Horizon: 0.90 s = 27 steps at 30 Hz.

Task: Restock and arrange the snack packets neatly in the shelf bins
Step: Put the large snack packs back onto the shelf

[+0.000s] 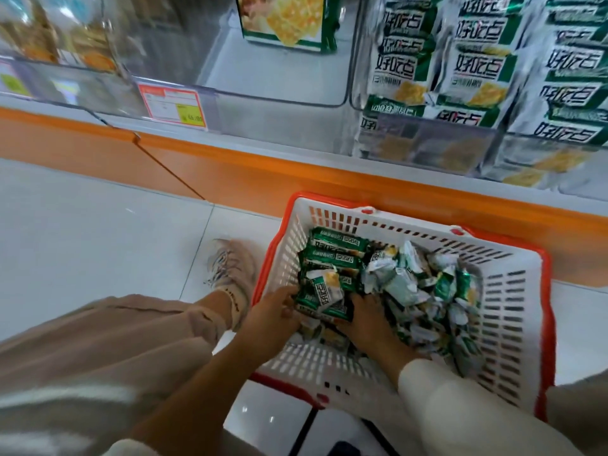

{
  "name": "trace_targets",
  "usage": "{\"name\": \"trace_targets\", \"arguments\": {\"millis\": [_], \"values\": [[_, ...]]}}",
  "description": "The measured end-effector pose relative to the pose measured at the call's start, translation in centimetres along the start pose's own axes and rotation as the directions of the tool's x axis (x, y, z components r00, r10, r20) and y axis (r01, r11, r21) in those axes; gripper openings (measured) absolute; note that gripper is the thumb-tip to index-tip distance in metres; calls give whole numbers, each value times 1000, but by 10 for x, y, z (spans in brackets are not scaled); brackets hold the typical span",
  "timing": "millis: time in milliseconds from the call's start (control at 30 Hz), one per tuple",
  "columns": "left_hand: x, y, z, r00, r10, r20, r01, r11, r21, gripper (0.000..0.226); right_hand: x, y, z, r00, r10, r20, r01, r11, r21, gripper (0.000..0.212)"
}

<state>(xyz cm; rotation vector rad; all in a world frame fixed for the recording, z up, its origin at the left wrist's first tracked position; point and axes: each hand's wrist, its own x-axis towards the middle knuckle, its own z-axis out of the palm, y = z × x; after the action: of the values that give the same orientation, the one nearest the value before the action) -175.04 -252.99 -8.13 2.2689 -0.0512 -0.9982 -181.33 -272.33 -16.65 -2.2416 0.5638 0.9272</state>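
Snack packets (324,296) between hands (269,315), inside basket (506,324)

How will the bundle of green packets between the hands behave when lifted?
The bundle of packets is loose, not tied, so some will probably slip out unless the left hand and right hand squeeze from both sides. Their glossy film looks slippery. Small and puffy, they are likely light.

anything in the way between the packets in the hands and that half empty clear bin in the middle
Nothing visible blocks the way. The packet bundle, between the left hand and right hand, only has to clear the basket wall and the middle bin front lip. A box sits at its back.
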Motion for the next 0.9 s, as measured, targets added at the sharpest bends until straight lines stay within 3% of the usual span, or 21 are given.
{"name": "trace_targets", "arguments": {"millis": [167,367,467,600,700,800,900], "values": [[4,-1,2,1000,-5,2,5,999,-44,47,-5,0,-9,999,-17,-50,18,999,32,64],[10,4,7,992,91,90,-90,996,-12,66,-38,12,-56,997,7,75,-38,908,418,55],[9,11,10,980,78,181,-59,992,-112,80,-51,22,-76,995,-30,99,-19,886,463,52],[7,17,2,979,31,200,18,971,-239,67,-62,9,-91,983,-90,159,0,870,493,40],[3,21,-21,991,14,135,15,978,-209,44,-63,1,-90,971,-111,212,-31,820,571,37],[-5,26,-42,997,-6,73,27,958,-286,38,-52,-12,-85,989,-57,136,-34,810,586,58],[-9,26,-59,996,-74,-40,54,926,-373,35,-28,-18,-70,999,30,21,-36,875,482,50]]}}
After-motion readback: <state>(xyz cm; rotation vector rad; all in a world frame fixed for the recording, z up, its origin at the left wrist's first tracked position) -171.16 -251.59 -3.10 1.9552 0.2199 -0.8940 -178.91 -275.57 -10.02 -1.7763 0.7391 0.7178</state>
